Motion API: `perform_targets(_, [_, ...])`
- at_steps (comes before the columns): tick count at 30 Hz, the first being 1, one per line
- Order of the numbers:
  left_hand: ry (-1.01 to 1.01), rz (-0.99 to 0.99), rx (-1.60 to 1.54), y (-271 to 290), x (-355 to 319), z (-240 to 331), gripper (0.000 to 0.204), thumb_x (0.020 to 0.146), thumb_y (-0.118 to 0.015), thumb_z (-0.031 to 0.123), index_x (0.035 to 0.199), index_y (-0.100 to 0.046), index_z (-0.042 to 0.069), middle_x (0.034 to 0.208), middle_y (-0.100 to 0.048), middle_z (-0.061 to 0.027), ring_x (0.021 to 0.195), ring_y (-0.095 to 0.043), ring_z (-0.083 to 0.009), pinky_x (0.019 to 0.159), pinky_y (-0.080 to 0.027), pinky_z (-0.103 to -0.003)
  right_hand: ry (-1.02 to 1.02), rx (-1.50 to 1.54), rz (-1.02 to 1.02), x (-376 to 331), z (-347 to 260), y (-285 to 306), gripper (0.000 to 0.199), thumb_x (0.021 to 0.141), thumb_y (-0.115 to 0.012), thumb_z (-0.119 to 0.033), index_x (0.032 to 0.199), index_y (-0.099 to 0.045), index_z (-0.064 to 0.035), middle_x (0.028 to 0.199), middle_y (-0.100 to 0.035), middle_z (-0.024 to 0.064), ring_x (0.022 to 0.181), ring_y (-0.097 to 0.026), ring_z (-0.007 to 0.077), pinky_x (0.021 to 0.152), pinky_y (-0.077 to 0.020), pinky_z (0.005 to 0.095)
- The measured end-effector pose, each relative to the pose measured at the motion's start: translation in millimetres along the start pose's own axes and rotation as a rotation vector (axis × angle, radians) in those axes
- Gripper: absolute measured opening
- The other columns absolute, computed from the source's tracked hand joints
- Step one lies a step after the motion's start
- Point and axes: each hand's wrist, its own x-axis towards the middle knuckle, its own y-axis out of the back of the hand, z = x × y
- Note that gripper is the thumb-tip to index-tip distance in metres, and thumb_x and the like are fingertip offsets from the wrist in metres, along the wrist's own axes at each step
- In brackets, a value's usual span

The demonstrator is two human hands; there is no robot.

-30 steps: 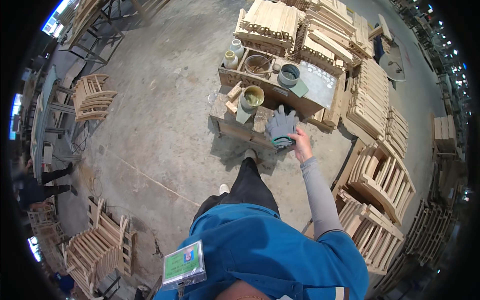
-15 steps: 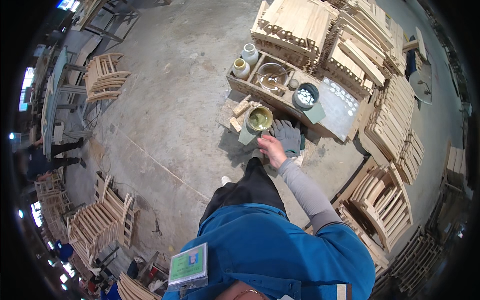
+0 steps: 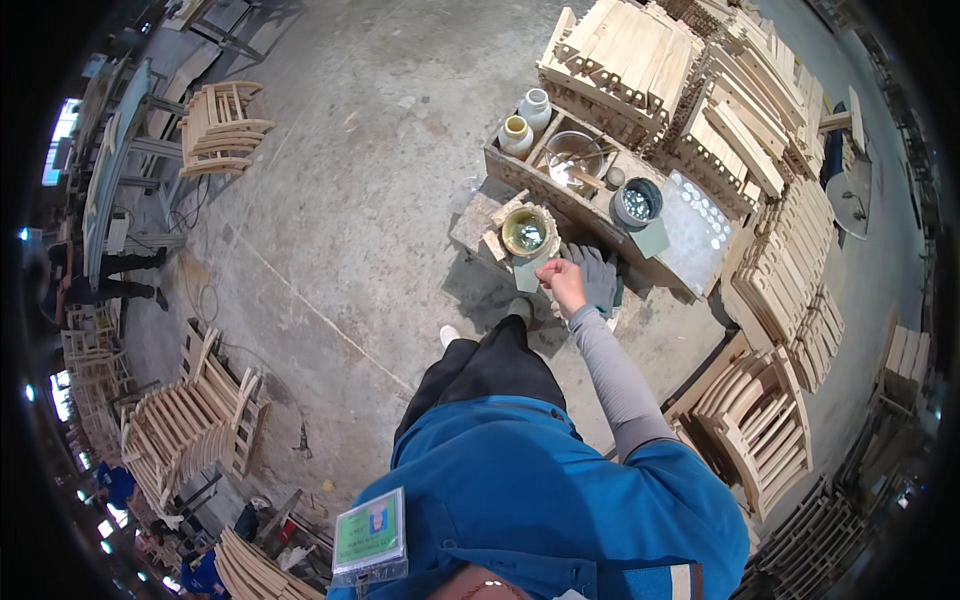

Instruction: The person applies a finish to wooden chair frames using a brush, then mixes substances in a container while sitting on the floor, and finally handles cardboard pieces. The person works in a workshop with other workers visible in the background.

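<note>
My right hand reaches forward, thumb and fingers pinched together at the edge of a grey-green flat piece. What lies between the fingertips is too small to make out. Just beyond stands a round tin with shiny yellowish liquid in it, among rough wooden blocks. Grey work gloves lie beside my hand, partly covered by it. My left hand does not show.
Past the tin, a wooden box holds two jars, a clear bowl and a dark pot. A spotted sheet lies to its right. Stacked wooden parts rise behind; curved frames stand at right.
The view has shifted, so the box sits farther right. My right hand has come closer to the grey-green piece. The tin now stands nearer the wooden blocks.
</note>
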Motion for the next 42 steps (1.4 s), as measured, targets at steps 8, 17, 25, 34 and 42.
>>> perform_targets(8, [-0.021, -0.016, 0.004, 1, 8, -3, 0.041, 0.077, -0.062, 0.023, 0.111, -0.050, 0.002, 0.102, -0.057, -0.0169, 0.091, -0.057, -0.0260, 0.080, -0.045, -0.034, -0.118, 0.031, -0.245, 4, -4, 16, 0.013, 0.074, -0.068, -0.009, 0.073, -0.057, -0.0037, 0.065, -0.057, 0.0013, 0.058, -0.054, 0.0100, 0.053, -0.0438, 0.0222])
perform_targets(17, [-0.031, -0.027, 0.012, 0, 3, -7, 0.040, 0.077, -0.062, 0.022, 0.110, -0.051, 0.002, 0.100, -0.058, -0.0164, 0.090, -0.057, -0.0256, 0.079, -0.045, -0.034, -0.087, -0.205, -0.219, -36, -7, 41, 0.023, 0.085, -0.058, -0.016, 0.100, -0.058, 0.0008, 0.080, -0.062, 0.0035, 0.071, -0.059, 0.0100, 0.062, -0.0481, 0.0234])
perform_targets(25, [-0.077, -0.013, 0.003, 5, -3, -31, 0.038, 0.077, -0.062, 0.022, 0.109, -0.051, 0.002, 0.098, -0.059, -0.0160, 0.090, -0.058, -0.0253, 0.079, -0.046, -0.033, -0.304, -0.364, -0.656, -165, -24, 80, 0.009, 0.082, -0.060, -0.006, 0.089, -0.059, -0.0001, 0.079, -0.062, 0.0034, 0.070, -0.058, 0.0093, 0.062, -0.0481, 0.0223])
perform_targets(34, [-0.365, -0.025, 0.059, 45, -21, -41, 0.037, 0.077, -0.062, 0.021, 0.107, -0.052, 0.002, 0.096, -0.060, -0.0155, 0.088, -0.058, -0.0249, 0.078, -0.046, -0.033, 0.211, -0.763, -0.545, -239, -72, 35, 0.018, 0.075, -0.063, -0.002, 0.093, -0.059, 0.0001, 0.082, -0.061, 0.0074, 0.076, -0.059, 0.0158, 0.064, -0.0493, 0.0272])
perform_targets(42, [-0.210, -0.147, 0.038, 61, -30, -26, 0.039, 0.076, -0.066, 0.023, 0.106, -0.055, 0.000, 0.098, -0.061, -0.0156, 0.089, -0.059, -0.0241, 0.079, -0.046, -0.034, -0.218, -0.679, -0.479, -240, -34, 51, 0.016, 0.080, -0.061, -0.010, 0.092, -0.060, 0.0013, 0.083, -0.064, 0.0127, 0.075, -0.059, 0.0158, 0.065, -0.0470, 0.0266])
